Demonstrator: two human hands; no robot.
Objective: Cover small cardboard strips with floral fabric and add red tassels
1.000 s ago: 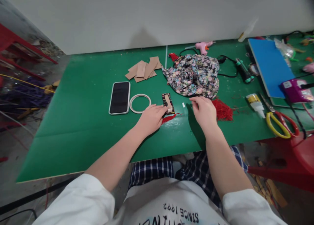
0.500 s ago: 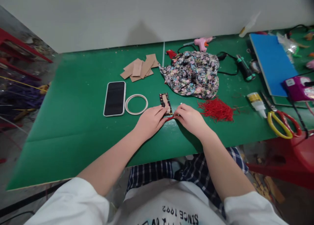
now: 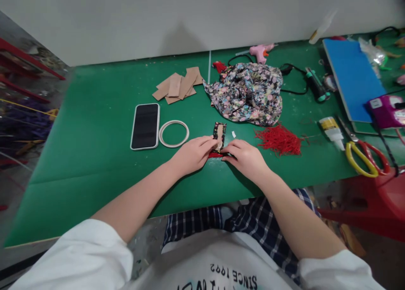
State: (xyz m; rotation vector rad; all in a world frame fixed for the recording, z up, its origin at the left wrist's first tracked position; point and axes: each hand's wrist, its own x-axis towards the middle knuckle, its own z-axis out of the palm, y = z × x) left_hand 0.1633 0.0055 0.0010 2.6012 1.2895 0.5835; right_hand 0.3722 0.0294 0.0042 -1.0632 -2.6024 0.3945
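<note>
Two hands (image 3: 193,155), one patterned strip (image 3: 220,133), one phone (image 3: 145,126), one pink glue gun (image 3: 260,52), one pair of scissors (image 3: 353,137) and one floral cloth (image 3: 249,96) are shown on one counter (image 3: 95,163). Cardboard pieces (image 3: 174,86) number at least four, overlap obscuring the total.

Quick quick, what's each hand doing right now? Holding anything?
Left hand: fingertips on the strip; can't tell if it's pinched.
Right hand: fingers bent at the strip's lower end, by the red bit; pinching can't be told.
</note>
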